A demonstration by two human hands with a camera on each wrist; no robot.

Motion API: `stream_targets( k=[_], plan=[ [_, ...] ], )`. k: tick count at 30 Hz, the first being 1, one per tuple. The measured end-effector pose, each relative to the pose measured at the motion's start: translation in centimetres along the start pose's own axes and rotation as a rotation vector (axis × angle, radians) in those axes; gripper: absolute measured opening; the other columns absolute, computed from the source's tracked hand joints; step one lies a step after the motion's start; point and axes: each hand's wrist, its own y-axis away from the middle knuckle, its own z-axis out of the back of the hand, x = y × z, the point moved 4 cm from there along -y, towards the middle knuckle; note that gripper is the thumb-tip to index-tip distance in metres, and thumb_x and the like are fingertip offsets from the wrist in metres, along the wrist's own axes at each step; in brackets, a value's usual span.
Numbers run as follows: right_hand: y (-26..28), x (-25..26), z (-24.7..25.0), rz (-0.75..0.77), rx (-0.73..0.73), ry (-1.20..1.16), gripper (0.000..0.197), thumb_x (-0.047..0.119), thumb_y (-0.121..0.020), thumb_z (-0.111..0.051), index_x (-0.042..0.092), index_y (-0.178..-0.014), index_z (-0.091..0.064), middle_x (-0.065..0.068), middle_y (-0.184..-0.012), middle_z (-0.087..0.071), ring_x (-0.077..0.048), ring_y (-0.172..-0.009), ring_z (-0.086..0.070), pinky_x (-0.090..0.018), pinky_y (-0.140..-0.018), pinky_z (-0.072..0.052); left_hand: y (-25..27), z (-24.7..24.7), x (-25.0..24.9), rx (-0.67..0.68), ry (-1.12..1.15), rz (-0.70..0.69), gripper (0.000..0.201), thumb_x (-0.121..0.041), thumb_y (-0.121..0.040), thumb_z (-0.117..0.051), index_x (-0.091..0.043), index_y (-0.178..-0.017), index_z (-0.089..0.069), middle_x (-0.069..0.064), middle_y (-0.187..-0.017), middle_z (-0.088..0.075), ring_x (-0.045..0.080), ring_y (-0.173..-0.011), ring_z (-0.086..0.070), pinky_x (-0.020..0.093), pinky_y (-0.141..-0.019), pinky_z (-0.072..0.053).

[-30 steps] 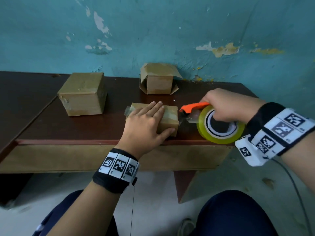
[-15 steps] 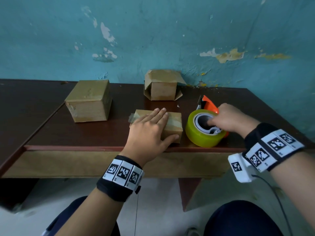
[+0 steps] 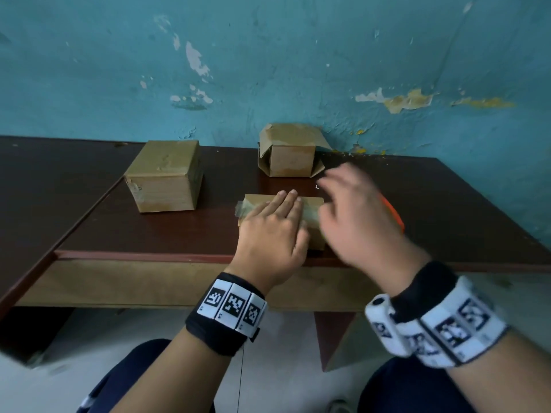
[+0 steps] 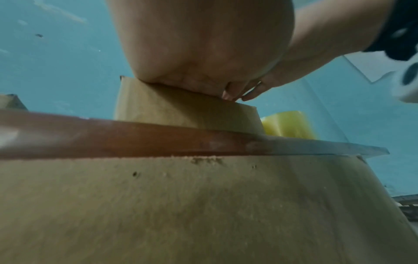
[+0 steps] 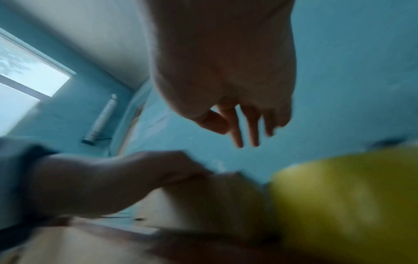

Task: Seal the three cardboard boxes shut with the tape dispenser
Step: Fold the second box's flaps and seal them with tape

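Note:
A small flat cardboard box (image 3: 313,208) lies near the table's front edge with a strip of tape along its top. My left hand (image 3: 272,231) presses flat on it with straight fingers. My right hand (image 3: 354,216), blurred, hovers empty with spread fingers over the box's right end. The tape dispenser (image 3: 395,214), orange with a yellow roll (image 4: 287,124), sits on the table behind that hand, mostly hidden. A larger closed box (image 3: 165,177) stands at the left. A third box (image 3: 290,152) with loose flaps stands by the wall.
The dark wooden table (image 3: 149,234) runs against a peeling teal wall (image 3: 268,70). A second dark surface adjoins it at the left. My knees in dark trousers are below the front edge.
My right hand has let go of the tape dispenser, which now rests on the table, and has moved left over the small box. The left hand stays flat on the box.

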Motion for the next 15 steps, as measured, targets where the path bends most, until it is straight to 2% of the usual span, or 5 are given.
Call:
stream_targets(
  k=[2, 4, 8, 12, 15],
  plan=[
    [1.2, 2.3, -2.9, 0.034, 0.222, -0.041, 0.059, 0.021, -0.104, -0.041, 0.008, -0.161, -0.033, -0.007, -0.169, -0.03, -0.019, -0.158, -0.02, -0.029, -0.129, -0.013, 0.0, 0.0, 0.4, 0.042, -0.01, -0.039, 0.074, -0.046, -0.098, -0.02, -0.009, -0.155, -0.048, 0.012, -0.16, -0.047, 0.025, -0.151, -0.042, 0.04, -0.122, -0.034],
    [1.7, 2.6, -4.4, 0.027, 0.244, -0.002, 0.062, 0.023, -0.107, -0.037, 0.006, -0.164, -0.022, -0.009, -0.172, -0.024, -0.018, -0.159, -0.017, -0.03, -0.13, -0.012, 0.2, 0.2, 0.8, 0.058, -0.018, -0.068, 0.071, -0.046, -0.098, -0.023, -0.01, -0.156, -0.046, 0.012, -0.161, -0.045, 0.024, -0.151, -0.042, 0.038, -0.122, -0.033],
    [1.3, 2.1, -4.3, -0.001, 0.21, 0.023, 0.062, 0.018, -0.105, -0.038, 0.005, -0.164, -0.023, -0.01, -0.171, -0.027, -0.017, -0.159, -0.02, -0.022, -0.126, -0.008, 0.0, 0.6, 1.1, 0.07, 0.019, -0.056, 0.062, -0.044, -0.106, -0.021, -0.018, -0.157, -0.046, 0.005, -0.163, -0.044, 0.017, -0.152, -0.038, 0.034, -0.123, -0.03],
    [1.6, 2.0, -4.3, 0.054, 0.228, 0.064, 0.07, 0.012, -0.1, -0.049, 0.008, -0.165, -0.022, -0.006, -0.173, -0.021, -0.014, -0.16, -0.014, -0.017, -0.119, 0.001, 1.3, 1.5, 2.7, -0.132, 0.094, -0.015, 0.042, -0.035, -0.105, -0.044, -0.022, -0.134, -0.072, -0.004, -0.143, -0.066, 0.009, -0.136, -0.058, 0.037, -0.111, -0.05],
    [1.8, 1.8, -4.4, 0.072, 0.19, 0.076, 0.071, 0.013, -0.099, -0.052, 0.009, -0.165, -0.024, -0.005, -0.173, -0.02, -0.013, -0.16, -0.014, -0.015, -0.117, 0.003, 2.4, 1.6, 3.7, -0.197, 0.122, -0.029, 0.04, -0.031, -0.105, -0.045, -0.018, -0.13, -0.074, -0.005, -0.139, -0.068, 0.007, -0.135, -0.058, 0.037, -0.111, -0.05]
  ],
)
